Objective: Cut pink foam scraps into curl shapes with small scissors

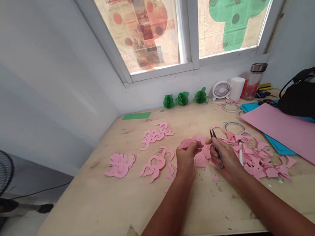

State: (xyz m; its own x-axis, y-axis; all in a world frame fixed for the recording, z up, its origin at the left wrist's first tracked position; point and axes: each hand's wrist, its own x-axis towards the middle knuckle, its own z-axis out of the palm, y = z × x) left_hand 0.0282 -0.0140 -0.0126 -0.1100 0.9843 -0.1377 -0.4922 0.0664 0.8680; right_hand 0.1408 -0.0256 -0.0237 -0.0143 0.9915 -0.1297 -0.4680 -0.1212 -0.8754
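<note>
My feed: right hand (227, 154) closed round scissors (214, 135), long axis running toward the wall (144, 95), blades slightly parted. Left hand (187, 158) pinches a pink paper piece (184, 144) above the worktop (99, 207), just left of the blades; I can't tell its full outline.

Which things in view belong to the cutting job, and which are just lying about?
Likely the job:
- scissors, right hand
- pink piece, left hand
- cut shapes
- scraps
- pink sheet

Seemingly lying about:
- small fan
- bottle
- black bag
- green ornaments
</note>
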